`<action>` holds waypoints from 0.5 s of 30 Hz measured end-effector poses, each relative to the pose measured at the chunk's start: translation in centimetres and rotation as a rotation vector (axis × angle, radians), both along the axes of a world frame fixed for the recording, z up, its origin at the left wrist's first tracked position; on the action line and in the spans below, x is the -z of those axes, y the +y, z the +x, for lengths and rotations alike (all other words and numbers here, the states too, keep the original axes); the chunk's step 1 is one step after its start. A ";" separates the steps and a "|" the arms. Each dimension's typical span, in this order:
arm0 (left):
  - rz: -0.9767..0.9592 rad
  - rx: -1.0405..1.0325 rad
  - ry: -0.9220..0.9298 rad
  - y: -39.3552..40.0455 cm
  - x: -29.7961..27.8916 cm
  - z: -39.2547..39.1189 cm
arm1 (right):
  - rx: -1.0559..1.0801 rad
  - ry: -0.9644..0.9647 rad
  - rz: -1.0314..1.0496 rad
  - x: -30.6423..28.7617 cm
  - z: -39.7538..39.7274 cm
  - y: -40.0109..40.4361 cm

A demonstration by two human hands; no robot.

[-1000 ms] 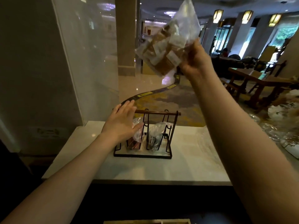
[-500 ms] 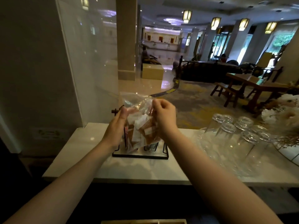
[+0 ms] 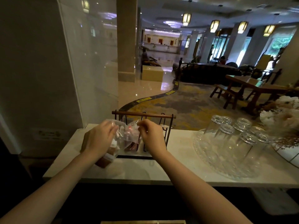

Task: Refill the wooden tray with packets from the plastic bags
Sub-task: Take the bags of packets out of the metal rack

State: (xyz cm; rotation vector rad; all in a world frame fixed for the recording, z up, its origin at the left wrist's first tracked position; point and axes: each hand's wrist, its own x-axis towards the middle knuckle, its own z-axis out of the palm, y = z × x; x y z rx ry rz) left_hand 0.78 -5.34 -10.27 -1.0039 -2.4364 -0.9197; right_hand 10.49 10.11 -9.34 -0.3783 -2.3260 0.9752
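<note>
The pale marble counter [image 3: 161,170] carried a black wire rack with a wooden top rod [image 3: 143,114], partly hidden behind both hands. The left hand [image 3: 98,139] and right hand [image 3: 151,138] each pinched the crumpled clear plastic bag [image 3: 125,135]; its brown-and-white packets [image 3: 107,156] sagged leftward, blurred. Only the rim of the wooden tray [image 3: 143,222] showed, cut off at the bottom edge.

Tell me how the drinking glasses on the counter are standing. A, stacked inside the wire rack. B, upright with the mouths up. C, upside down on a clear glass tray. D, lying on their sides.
C: the drinking glasses stand with their thick bases up on the clear glass tray, at the right of the counter, apart from the wire rack where both hands work.
</note>
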 end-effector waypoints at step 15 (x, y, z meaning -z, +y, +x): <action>-0.311 0.228 0.336 0.5 1.5 -0.8 | -0.022 -0.491 0.572 3.3 -5.2 -2.6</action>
